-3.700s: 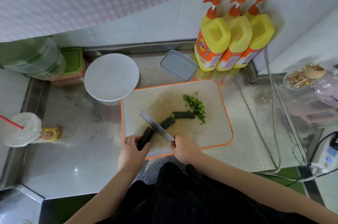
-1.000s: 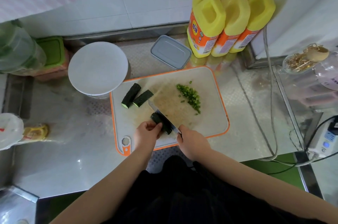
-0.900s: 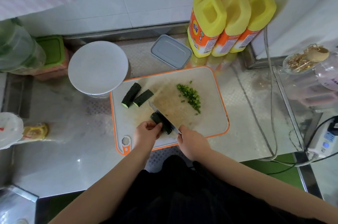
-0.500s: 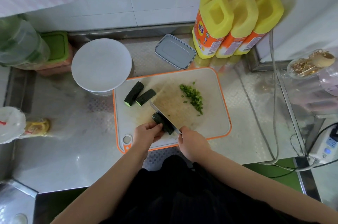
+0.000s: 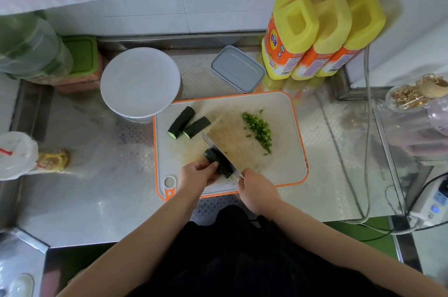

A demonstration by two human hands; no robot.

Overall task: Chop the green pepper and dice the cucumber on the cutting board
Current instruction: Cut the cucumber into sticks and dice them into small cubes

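Two cucumber pieces are now lying upper left; we are gripping a third with our left hand, right hand wrapping the knife; pepper chopped, dicing remaining.

cucumber pieces left on cutting board, chopped pepper right

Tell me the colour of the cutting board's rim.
Orange: the cutting board has an orange rim around a pale off-white surface, seen in the head view.
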